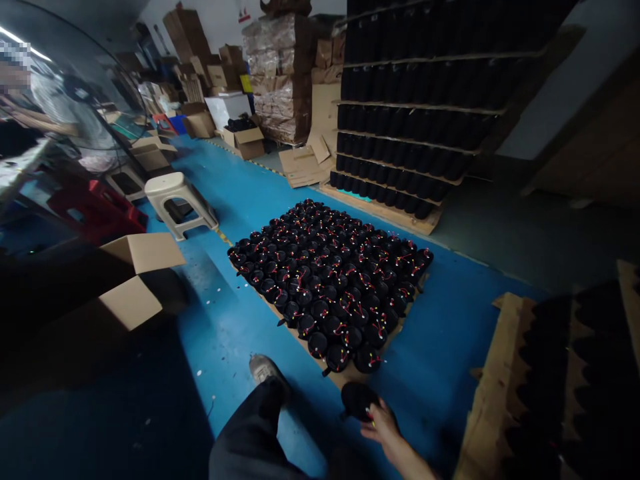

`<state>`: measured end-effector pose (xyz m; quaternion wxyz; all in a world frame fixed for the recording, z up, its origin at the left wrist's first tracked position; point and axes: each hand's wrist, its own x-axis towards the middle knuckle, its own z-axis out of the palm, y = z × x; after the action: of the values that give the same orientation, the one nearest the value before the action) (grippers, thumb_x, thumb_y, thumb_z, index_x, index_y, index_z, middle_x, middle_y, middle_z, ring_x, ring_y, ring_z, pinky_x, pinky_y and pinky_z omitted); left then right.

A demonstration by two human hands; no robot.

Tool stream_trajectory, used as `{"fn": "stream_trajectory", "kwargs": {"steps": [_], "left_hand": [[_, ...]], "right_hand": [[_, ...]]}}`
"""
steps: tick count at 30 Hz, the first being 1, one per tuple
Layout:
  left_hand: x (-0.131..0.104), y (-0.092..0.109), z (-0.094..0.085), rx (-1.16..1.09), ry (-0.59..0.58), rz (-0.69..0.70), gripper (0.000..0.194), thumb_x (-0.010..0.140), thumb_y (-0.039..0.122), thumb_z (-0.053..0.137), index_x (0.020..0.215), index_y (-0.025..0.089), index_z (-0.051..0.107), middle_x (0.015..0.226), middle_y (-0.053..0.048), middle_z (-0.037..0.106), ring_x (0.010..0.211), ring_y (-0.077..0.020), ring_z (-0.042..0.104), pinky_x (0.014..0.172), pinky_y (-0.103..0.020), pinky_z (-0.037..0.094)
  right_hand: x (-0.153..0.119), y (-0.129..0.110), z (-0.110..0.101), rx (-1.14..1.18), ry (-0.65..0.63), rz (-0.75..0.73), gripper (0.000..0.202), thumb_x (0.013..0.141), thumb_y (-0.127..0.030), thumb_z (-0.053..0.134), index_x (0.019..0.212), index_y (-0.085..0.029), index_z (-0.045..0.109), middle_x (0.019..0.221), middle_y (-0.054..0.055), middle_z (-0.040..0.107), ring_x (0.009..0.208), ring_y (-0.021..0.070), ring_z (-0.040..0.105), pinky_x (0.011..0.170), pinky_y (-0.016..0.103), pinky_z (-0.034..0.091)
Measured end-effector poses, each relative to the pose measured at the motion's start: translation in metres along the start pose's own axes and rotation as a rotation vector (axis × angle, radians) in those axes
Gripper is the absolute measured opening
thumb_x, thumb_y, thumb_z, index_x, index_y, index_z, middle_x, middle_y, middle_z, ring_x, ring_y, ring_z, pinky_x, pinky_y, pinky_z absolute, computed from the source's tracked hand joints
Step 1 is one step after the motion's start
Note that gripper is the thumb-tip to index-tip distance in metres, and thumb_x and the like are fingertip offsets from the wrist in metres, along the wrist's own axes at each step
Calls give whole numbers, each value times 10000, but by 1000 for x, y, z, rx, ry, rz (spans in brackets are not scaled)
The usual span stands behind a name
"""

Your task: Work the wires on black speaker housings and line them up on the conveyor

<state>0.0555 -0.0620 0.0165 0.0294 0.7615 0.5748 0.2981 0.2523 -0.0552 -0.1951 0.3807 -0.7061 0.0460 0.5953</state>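
Observation:
My right hand (pixel 381 425) is closed around the edge of a black round housing (pixel 358 400) low in the view. Small white and yellow wire ends show by its fingers. Just beyond it, many similar black round housings (pixel 320 310) stand in close rows on a cardboard sheet (pixel 350 380) on the floor. Thin red wires with small pale tips stick out of their tops. The held housing is close to the near corner of these rows; whether it touches the sheet I cannot tell. My left hand is not in view.
Stacked layers of black cylinders (pixel 400 120) rise on a pallet (pixel 385 208) behind. Another wooden pallet (pixel 495 380) holds black parts at right. At left are an open carton (pixel 133 300), a beige stool (pixel 175 190), red plastic pieces (pixel 95 213) and a person (pixel 75 113). Wrapped cartons (pixel 280 80) stand at back.

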Motion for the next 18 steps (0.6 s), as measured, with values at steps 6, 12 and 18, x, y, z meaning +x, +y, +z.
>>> {"fn": "stream_trajectory", "kwargs": {"steps": [6,12,18], "left_hand": [[65,-46,4,-74,-99,-94,344,952,378,492,1264,254,564,1275,-22,591,1217,-300,539,939,-511,507],[59,-48,-7,-94,-182,-172,383,962,416,453,1303,261,533,1331,-38,563,1268,-322,494,976,-543,480],[-11,-11,-40,-44,-227,-238,383,919,429,540,1281,304,540,1344,-45,566,1256,-311,499,973,-547,486]], "right_hand": [[46,-10,30,98,51,29,329,963,-347,591,1242,-178,547,1150,74,599,888,191,633,726,362,567],[55,-6,31,137,-20,46,308,960,-339,598,1216,-171,565,1158,76,605,910,196,636,751,375,567],[40,-12,11,100,-87,50,515,940,-507,577,1362,-225,485,1345,109,521,1103,277,585,887,488,521]]}}
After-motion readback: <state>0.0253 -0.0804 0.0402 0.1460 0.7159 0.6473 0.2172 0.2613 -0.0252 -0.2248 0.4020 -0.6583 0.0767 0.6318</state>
